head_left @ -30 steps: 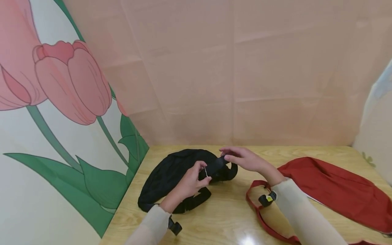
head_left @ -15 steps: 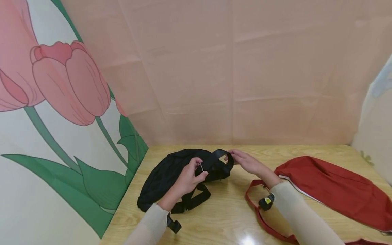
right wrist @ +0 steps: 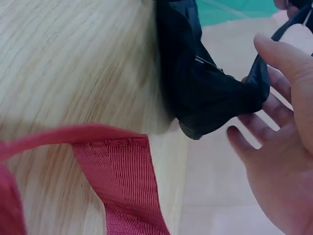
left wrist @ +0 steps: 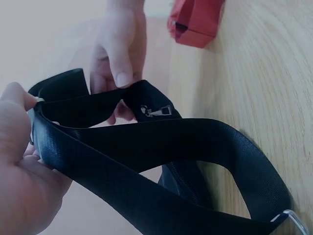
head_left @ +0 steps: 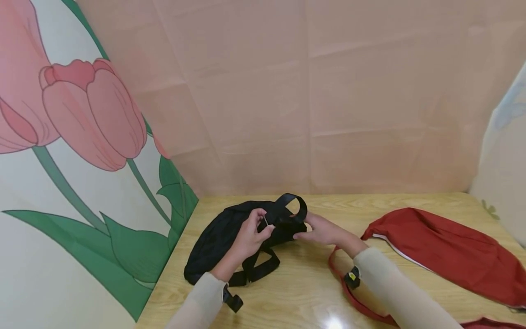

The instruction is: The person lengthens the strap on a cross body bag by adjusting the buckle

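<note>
A black crossbody bag (head_left: 222, 237) lies at the left of the wooden table, its webbing strap looped up over the right end. My left hand (head_left: 249, 234) pinches this black strap (left wrist: 98, 156) between thumb and fingers, beside a thin pale metal piece. At the bag's right end is my right hand (head_left: 324, 229), fingers partly behind the fabric and thumb apart from them. In the right wrist view the right hand's fingers (right wrist: 281, 105) look loose and spread, against or just behind the bag's end. A zipper pull (left wrist: 157, 112) shows on that end.
A red bag (head_left: 448, 251) lies on the right side of the table (head_left: 296, 283), its red strap (head_left: 349, 297) curving under my right forearm. Behind the table rises a pinkish-beige backdrop (head_left: 255, 114). A tulip-printed panel (head_left: 94, 119) stands at the left.
My right hand has let go of the strap and moved down to the bag's right end. The strap loop now stands higher. My left hand keeps its pinch, shifted slightly left.
</note>
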A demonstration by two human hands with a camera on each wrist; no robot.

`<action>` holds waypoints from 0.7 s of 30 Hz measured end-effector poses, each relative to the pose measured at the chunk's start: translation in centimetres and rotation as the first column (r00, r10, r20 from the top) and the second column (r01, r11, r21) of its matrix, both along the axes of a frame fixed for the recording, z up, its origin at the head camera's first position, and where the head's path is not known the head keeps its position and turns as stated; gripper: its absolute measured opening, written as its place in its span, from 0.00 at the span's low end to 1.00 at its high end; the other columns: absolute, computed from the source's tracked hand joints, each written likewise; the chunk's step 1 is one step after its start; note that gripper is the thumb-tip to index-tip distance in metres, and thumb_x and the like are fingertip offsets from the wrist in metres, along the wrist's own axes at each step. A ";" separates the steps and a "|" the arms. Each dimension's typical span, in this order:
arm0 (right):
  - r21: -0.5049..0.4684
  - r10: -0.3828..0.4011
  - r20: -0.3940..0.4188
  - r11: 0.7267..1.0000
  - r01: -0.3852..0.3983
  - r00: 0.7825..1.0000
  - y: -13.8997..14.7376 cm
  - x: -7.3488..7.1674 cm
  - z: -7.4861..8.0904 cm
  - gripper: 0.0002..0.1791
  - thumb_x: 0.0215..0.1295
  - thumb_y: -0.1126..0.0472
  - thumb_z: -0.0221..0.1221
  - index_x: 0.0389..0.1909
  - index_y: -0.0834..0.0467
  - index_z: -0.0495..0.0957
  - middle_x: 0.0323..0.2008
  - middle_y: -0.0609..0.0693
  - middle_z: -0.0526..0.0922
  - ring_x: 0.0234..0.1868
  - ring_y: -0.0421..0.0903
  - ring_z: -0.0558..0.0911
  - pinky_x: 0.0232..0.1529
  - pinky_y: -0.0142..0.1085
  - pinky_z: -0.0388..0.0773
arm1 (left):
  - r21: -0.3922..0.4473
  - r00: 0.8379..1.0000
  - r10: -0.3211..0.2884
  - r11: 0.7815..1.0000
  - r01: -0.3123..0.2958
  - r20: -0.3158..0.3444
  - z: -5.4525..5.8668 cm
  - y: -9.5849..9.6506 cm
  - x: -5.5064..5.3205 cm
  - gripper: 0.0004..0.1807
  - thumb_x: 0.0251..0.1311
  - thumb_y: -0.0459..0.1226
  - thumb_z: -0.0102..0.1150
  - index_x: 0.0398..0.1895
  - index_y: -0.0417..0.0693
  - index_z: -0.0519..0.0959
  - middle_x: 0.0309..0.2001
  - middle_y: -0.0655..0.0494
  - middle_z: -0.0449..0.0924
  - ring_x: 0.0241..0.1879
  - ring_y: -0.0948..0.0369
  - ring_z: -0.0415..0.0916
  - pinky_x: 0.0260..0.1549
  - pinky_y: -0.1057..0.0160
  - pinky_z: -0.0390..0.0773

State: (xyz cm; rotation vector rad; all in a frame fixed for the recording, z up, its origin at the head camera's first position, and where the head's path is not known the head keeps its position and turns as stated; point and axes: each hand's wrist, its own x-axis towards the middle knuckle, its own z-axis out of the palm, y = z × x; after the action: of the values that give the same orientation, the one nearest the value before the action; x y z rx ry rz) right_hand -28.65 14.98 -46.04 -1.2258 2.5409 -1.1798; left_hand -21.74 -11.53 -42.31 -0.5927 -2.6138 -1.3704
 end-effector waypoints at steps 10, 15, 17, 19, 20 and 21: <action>-0.018 0.001 -0.142 1.000 -0.004 0.990 -1.3 0.4 -0.1 0.26 0.66 0.58 0.67 0.63 0.57 0.75 0.58 0.58 0.81 0.60 0.56 0.78 0.60 0.57 0.73 | 0.088 0.999 0.044 0.995 -0.044 0.008 -0.3 -0.2 -0.2 0.20 0.70 0.38 0.59 0.59 0.39 0.66 0.48 0.41 0.75 0.39 0.54 0.71 0.43 0.59 0.73; 0.005 -0.004 -0.085 1.000 0.004 0.996 -1.3 0.1 0.0 0.30 0.68 0.47 0.65 0.67 0.53 0.74 0.64 0.56 0.77 0.65 0.56 0.75 0.64 0.58 0.69 | 0.101 0.999 0.049 0.994 -0.047 -0.016 -0.5 -0.4 -0.3 0.19 0.70 0.37 0.59 0.57 0.39 0.67 0.44 0.44 0.76 0.37 0.57 0.72 0.40 0.64 0.74; 0.019 -0.016 -0.063 1.000 0.017 0.998 -1.2 0.0 0.0 0.31 0.68 0.45 0.64 0.67 0.53 0.74 0.65 0.54 0.77 0.66 0.55 0.75 0.65 0.58 0.69 | 0.099 0.999 0.049 0.994 -0.046 -0.019 -0.6 -0.5 -0.3 0.19 0.70 0.37 0.59 0.57 0.39 0.67 0.44 0.43 0.76 0.33 0.58 0.71 0.37 0.65 0.74; 0.026 -0.026 -0.038 0.999 0.027 0.999 -1.1 -0.1 0.1 0.30 0.68 0.44 0.64 0.67 0.53 0.74 0.64 0.53 0.77 0.65 0.54 0.75 0.65 0.57 0.69 | 0.095 0.998 0.055 0.994 -0.054 -0.015 -0.6 -0.5 -0.3 0.19 0.70 0.37 0.59 0.58 0.40 0.67 0.44 0.43 0.76 0.29 0.60 0.70 0.33 0.66 0.74; 0.028 -0.029 -0.027 0.999 0.030 0.999 -1.0 -0.2 0.1 0.30 0.68 0.45 0.64 0.66 0.54 0.75 0.63 0.53 0.78 0.65 0.54 0.75 0.65 0.57 0.69 | 0.095 0.998 0.060 0.994 -0.059 -0.008 -0.6 -0.5 -0.4 0.19 0.70 0.36 0.59 0.58 0.39 0.67 0.43 0.42 0.76 0.27 0.61 0.70 0.32 0.66 0.74; 0.030 -0.032 -0.017 0.999 0.033 0.999 -1.0 -0.2 0.1 0.29 0.68 0.45 0.64 0.65 0.54 0.76 0.62 0.53 0.79 0.64 0.55 0.76 0.64 0.57 0.69 | 0.097 0.998 0.063 0.993 -0.063 -0.003 -0.6 -0.4 -0.5 0.19 0.70 0.35 0.59 0.58 0.38 0.67 0.43 0.42 0.76 0.25 0.62 0.69 0.30 0.66 0.75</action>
State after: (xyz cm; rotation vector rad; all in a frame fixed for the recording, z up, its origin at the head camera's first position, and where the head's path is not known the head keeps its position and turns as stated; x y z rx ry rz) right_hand -28.81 14.01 -45.90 -1.1971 2.5905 -1.1380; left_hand -22.22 -11.96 -42.95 -0.4960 -2.5211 -1.4639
